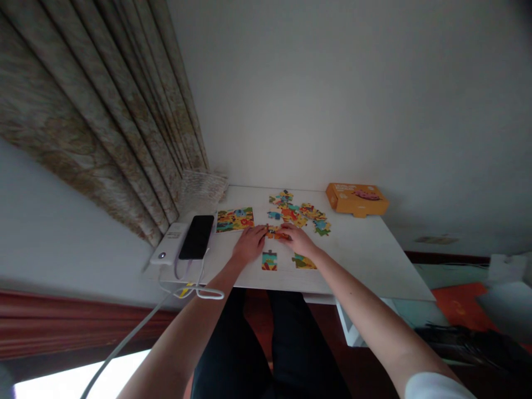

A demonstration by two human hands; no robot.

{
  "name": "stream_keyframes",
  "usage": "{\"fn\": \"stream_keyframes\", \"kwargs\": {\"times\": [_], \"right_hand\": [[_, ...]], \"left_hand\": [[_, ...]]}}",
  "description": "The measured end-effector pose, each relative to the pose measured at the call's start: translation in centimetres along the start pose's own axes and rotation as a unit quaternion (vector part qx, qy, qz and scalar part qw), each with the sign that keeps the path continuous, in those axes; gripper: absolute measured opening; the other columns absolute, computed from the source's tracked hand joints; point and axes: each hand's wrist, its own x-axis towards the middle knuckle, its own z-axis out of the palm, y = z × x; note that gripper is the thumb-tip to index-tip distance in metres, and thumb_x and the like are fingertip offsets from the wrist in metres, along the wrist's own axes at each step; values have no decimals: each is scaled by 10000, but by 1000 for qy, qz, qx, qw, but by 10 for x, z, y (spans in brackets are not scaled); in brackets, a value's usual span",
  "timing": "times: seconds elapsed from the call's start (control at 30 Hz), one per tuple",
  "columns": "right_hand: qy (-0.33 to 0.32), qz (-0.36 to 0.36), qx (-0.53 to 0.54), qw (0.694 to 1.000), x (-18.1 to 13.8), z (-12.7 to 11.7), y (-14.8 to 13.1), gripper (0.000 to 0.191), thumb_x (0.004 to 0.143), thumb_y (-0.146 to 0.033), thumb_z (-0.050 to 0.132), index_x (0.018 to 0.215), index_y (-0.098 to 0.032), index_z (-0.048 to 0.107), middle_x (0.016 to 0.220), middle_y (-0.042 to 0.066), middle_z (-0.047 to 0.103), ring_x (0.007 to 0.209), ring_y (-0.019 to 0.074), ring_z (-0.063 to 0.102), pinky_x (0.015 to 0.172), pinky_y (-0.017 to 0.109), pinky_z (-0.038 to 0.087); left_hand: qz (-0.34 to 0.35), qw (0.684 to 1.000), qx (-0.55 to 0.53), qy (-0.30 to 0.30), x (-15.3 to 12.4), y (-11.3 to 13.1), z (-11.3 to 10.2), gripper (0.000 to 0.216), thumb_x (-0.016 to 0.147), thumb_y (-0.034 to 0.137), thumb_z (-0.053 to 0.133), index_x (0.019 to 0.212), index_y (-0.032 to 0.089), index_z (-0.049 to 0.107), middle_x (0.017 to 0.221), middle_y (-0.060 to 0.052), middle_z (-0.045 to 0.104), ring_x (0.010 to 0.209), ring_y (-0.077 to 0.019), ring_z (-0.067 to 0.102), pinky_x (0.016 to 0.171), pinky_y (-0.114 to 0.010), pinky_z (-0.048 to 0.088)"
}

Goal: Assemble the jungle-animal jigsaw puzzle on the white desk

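Note:
My left hand (250, 244) rests on the white table with its fingertips closed on the left end of some joined orange jigsaw puzzle pieces (274, 233). From the other side, my right hand (298, 240) pinches the right end of these orange pieces. Its fingers partly hide them. Nearer to me lie a teal and green puzzle piece (269, 261) and a yellow and green puzzle section (305, 261), partly under my right forearm. Beyond my hands is a loose pile of colourful puzzle pieces (311, 214), with a blue piece (274, 215) beside it.
A picture card (235, 219) lies left of the pieces. Further left are a black phone (197, 237) and a white power bank (169, 244), with cables (210, 292) over the table edge. An orange box (357, 199) stands at the back right, against the wall.

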Motion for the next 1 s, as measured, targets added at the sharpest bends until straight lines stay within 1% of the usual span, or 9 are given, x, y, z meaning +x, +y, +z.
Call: {"fn": "stream_keyframes", "kwargs": {"times": [0.13,0.33,0.5,0.63,0.7,0.77,0.9,1.0], "right_hand": [[-11,13,4,1000,4,2,-1,238,911,-256,715,1138,-299,774,1165,67,702,1029,218,696,964,386,547],[-2,28,-27,999,7,6,1,210,913,-265,707,1096,-322,791,1151,64,711,1044,223,693,978,394,546],[-16,34,-55,998,8,5,-3,195,922,-239,690,1075,-292,800,1164,81,703,1071,238,684,990,402,543],[-11,26,-51,998,6,5,-7,250,907,-191,689,1117,-286,784,1220,87,687,1135,243,664,1033,416,522],[17,21,-38,999,3,2,-6,268,908,-194,681,1140,-292,773,1257,89,682,1189,254,643,1062,439,506],[61,24,-27,997,-5,-5,-1,255,915,-209,661,1129,-295,770,1250,86,691,1202,261,633,1067,462,502],[157,71,-44,984,-33,-33,22,214,934,-244,579,1023,-253,773,1054,97,729,1042,269,664,1001,478,524],[203,120,-76,969,-61,-54,44,228,945,-319,550,991,-240,758,1016,113,721,1004,286,645,963,481,524]], "left_hand": [[1,1000,-5,1,0,1,-1,456,992,177,457,1428,222,586,1440,-75,629,1341,-213,561,1189,-435,371],[1,1000,-4,-3,1,1,-1,451,991,175,459,1417,228,595,1437,-77,630,1344,-218,559,1188,-444,372],[0,1000,6,-7,1,4,-4,430,1002,187,460,1407,209,602,1425,-90,636,1348,-230,554,1195,-451,369],[28,1000,7,-11,0,7,-6,424,1006,196,464,1405,227,603,1507,-77,568,1423,-231,483,1217,-454,345],[46,999,5,-23,0,7,-7,418,1013,204,455,1399,248,609,1533,-54,544,1447,-220,457,1234,-454,321],[51,998,3,-39,0,7,-6,417,1021,210,443,1399,267,609,1525,-38,555,1440,-211,469,1238,-466,311],[47,997,-2,-55,1,7,-5,426,1029,223,431,1417,288,593,1515,-31,566,1425,-203,491,1231,-489,315],[49,998,5,-50,2,7,-5,420,1033,243,431,1414,302,597,1513,-40,567,1419,-210,499,1235,-502,303]]}}
